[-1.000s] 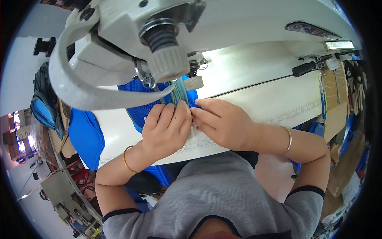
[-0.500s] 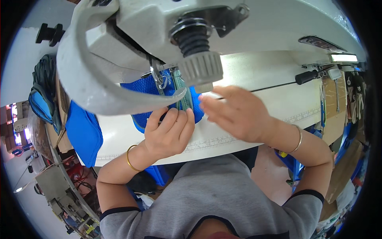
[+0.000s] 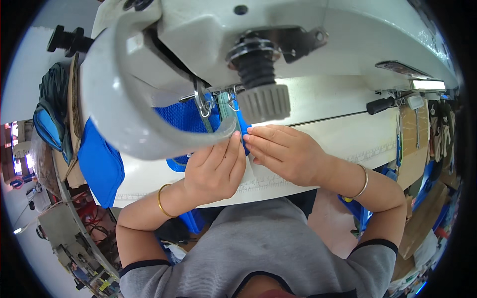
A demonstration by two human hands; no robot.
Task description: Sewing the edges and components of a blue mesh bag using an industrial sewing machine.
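A piece of blue mesh fabric point(image 3: 174, 116) lies under the white sewing machine point(image 3: 198, 35), with a grey-green strip point(image 3: 224, 105) running along it. My left hand point(image 3: 214, 171) is closed on the fabric's near edge, fingertips pressed together beside the strip. From the right, my right hand point(image 3: 290, 153) pinches the edge of the same fabric, its fingertips almost meeting those of the left. The machine's curved white arm point(image 3: 112, 116) and ridged grey knob point(image 3: 263, 103) hide part of the fabric and the stitching spot.
Stacked blue fabric pieces point(image 3: 101, 164) lie at the table's left end, near a dark and blue bag point(image 3: 52, 119). A ruler scale runs along the white table's point(image 3: 338, 134) front. A black-handled screwdriver point(image 3: 380, 105) sits at the right.
My right hand has come down and left onto the fabric's edge and no longer blurs. The left hand has shifted slightly along the fabric. The whole view has tilted a little.
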